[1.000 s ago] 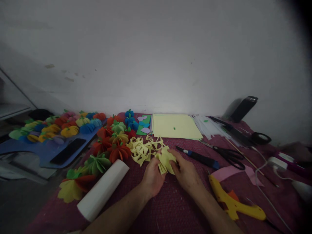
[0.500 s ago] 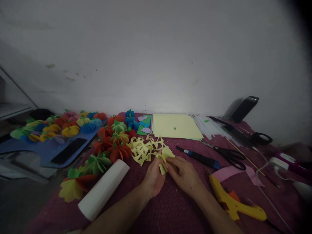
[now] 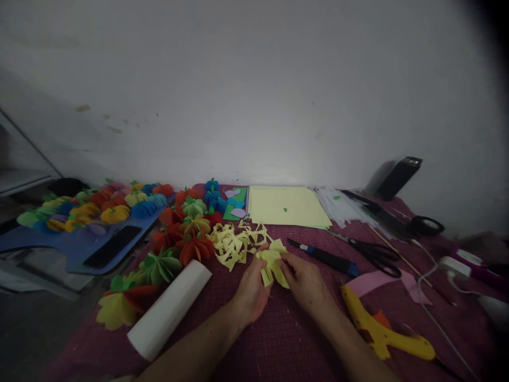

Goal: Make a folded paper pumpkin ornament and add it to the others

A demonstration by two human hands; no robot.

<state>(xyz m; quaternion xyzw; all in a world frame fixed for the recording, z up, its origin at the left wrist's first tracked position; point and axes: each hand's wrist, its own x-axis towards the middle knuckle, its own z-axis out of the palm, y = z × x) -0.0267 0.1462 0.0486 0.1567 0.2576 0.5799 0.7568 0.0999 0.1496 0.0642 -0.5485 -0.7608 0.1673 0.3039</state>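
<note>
A pale yellow paper cutout (image 3: 273, 265) with rounded lobes and several layers is held between my two hands over the tablecloth. My left hand (image 3: 251, 292) is closed on its left side, thumb on top. Fingers of my right hand (image 3: 303, 278) pinch its right edge. Just beyond my left hand lies a tangle of yellow paper scraps (image 3: 230, 244). A blue-and-black utility knife (image 3: 328, 259) rests past my right hand. Below it, to the right, is a yellow glue gun (image 3: 382, 331).
Paper pumpkins (image 3: 194, 246) crowd the left side, beside a white paper roll (image 3: 170, 310). More sit on a blue board (image 3: 59, 246) with a phone (image 3: 113, 246). Yellow sheets (image 3: 286, 204) lie at the back. Black scissors (image 3: 376, 254) and a pink paper strip (image 3: 377, 281) are right.
My right hand has moved slightly right, and its fingers now grip the right edge of the yellow cutout. The cutout looks more spread out. My left hand stays nearly in place.
</note>
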